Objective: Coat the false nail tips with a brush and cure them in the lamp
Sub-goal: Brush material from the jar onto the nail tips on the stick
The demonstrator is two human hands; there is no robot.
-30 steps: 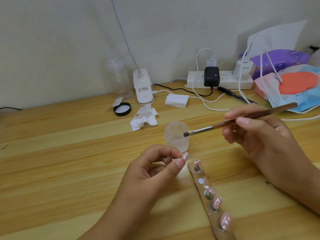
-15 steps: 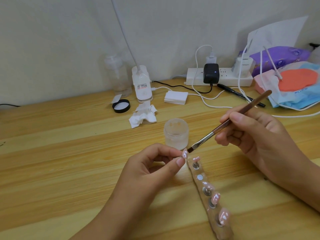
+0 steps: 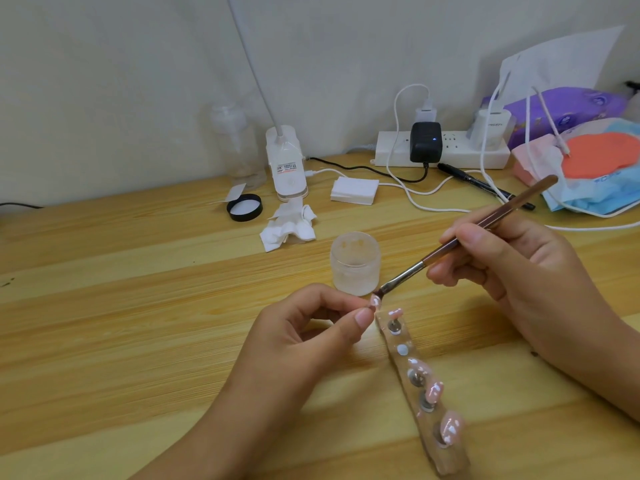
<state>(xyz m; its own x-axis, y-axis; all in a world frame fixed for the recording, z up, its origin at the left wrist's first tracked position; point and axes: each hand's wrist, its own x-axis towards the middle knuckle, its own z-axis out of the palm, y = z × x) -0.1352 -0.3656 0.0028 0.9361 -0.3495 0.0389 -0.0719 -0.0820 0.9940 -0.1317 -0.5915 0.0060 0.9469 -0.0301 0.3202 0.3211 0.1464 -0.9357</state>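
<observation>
Pink nail tip [image 3: 375, 302] pinched upright in left hand [image 3: 311, 327], glossy w/ white flecks. Brush [image 3: 450, 245] slanting down from right hand [image 3: 512, 271], dark bristles touching tip's top edge. Four more pink tips [image 3: 434, 391] propped on studs along strip [image 3: 448, 460], just beside. Frosted jar [image 3: 355, 263] right behind.

A single view is given, taken by a wide-angle camera worn on the head. The table [image 3: 138, 323] is looked at from its near side, forward and down, across the wooden top to the far edge, where the wall [image 3: 138, 81] is met. The left hand [image 3: 304, 337] and right hand [image 3: 519, 271] are seen close, near enough that the pinched false nail tip [image 3: 375, 301] and the held brush [image 3: 450, 244] are plainly made out.
</observation>
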